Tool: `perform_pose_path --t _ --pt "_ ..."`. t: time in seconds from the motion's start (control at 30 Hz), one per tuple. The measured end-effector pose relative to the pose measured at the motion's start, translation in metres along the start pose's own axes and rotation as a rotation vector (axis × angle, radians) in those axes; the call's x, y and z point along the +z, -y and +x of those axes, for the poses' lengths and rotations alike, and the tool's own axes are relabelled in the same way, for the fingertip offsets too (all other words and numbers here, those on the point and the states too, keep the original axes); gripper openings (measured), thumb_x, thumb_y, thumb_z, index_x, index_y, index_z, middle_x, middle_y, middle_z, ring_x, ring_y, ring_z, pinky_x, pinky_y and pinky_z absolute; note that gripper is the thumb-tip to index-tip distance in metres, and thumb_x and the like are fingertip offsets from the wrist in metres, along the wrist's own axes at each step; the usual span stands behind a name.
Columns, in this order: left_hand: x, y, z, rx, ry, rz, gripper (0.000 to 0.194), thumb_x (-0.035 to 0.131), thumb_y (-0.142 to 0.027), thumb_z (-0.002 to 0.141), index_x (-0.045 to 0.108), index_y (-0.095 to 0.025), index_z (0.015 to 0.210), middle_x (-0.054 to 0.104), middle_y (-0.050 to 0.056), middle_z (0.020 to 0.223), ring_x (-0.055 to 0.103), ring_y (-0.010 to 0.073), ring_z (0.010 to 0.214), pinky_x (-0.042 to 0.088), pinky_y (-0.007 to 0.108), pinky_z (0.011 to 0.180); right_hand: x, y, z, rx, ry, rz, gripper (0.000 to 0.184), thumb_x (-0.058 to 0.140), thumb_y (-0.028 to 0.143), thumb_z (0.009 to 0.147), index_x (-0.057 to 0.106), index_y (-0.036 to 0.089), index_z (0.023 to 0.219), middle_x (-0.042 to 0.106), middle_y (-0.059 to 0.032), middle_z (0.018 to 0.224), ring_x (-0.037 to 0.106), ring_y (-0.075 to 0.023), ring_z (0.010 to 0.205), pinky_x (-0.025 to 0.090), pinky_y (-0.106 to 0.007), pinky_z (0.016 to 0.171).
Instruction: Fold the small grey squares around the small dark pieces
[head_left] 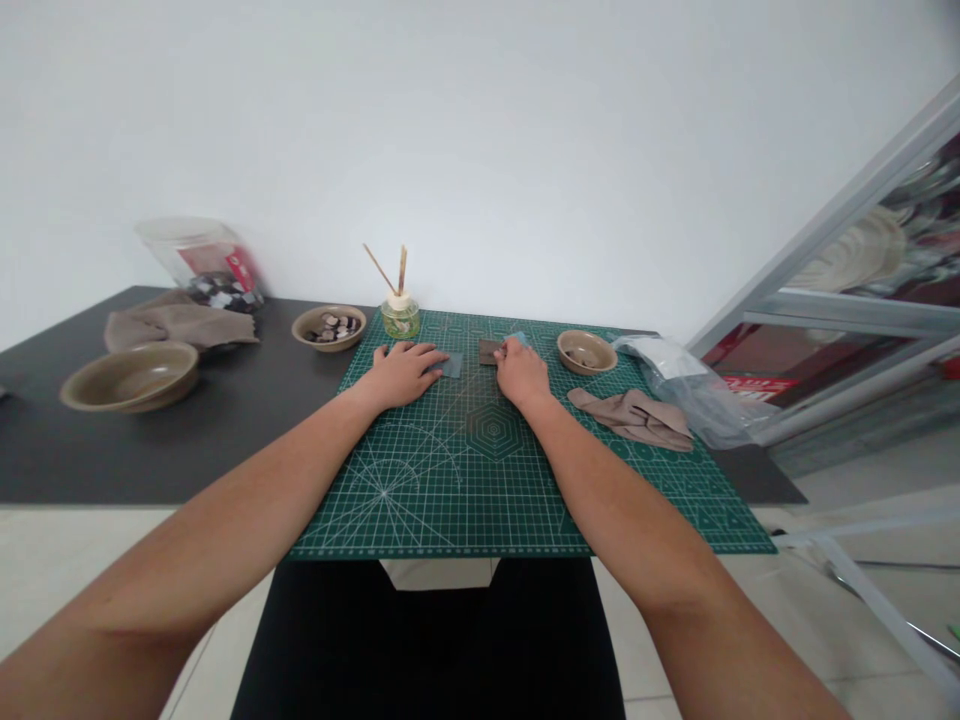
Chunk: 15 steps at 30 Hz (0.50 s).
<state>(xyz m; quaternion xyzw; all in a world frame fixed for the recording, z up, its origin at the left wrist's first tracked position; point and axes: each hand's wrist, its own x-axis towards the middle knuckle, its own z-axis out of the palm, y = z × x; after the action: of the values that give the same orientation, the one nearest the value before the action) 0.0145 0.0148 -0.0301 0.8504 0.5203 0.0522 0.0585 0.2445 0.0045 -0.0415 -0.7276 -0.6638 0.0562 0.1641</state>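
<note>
Both hands are on the green cutting mat (420, 500). My left hand (403, 376) lies flat with its fingers stretched. Its fingertips touch a thin grey-blue rectangular sheet (453, 366). To the right, my right hand (523, 372) is closed, with its fingertips down at the edge of a flat brown square (488, 351). Whatever is between those fingers is hidden or too small to name. A light blue piece (520, 339) shows just behind the right hand's fingers.
A bowl with small dark-and-pale pieces (330, 345) and a reed diffuser (400, 317) stand left. Farther left are a larger bowl (131, 390), a brown cloth (176, 322) and a clear bag (206, 265). At right are a small bowl (587, 367), another cloth (637, 418) and plastic wrapping (686, 390).
</note>
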Motion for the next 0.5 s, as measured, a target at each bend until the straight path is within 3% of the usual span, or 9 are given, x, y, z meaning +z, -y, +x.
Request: perform_pose_path --t 0.33,0.5 --pt "-0.004 0.005 -0.001 -0.030 0.009 -0.045 0.050 0.030 -0.041 0.105 0.055 -0.034 0.148 0.047 0.005 0.163 0.041 0.0355 0.148 0.029 0.069 0.116 -0.006 0.002 -0.005 0.016 0.003 -0.056 0.036 0.035 0.035 0.107 0.055 0.017 0.131 0.067 -0.0193 0.131 0.060 -0.0353 0.127 0.046 -0.054 0.102" --pt "-0.002 0.008 0.000 -0.019 0.016 -0.054 0.051 0.032 -0.046 0.105 0.054 -0.034 0.149 0.045 0.006 0.163 0.039 0.0359 0.149 0.029 0.066 0.117 -0.002 -0.010 0.007 0.071 -0.042 -0.060 0.034 0.040 0.037 0.105 0.059 0.020 0.128 0.056 -0.0194 0.148 0.048 -0.0362 0.141 0.038 -0.056 0.111"
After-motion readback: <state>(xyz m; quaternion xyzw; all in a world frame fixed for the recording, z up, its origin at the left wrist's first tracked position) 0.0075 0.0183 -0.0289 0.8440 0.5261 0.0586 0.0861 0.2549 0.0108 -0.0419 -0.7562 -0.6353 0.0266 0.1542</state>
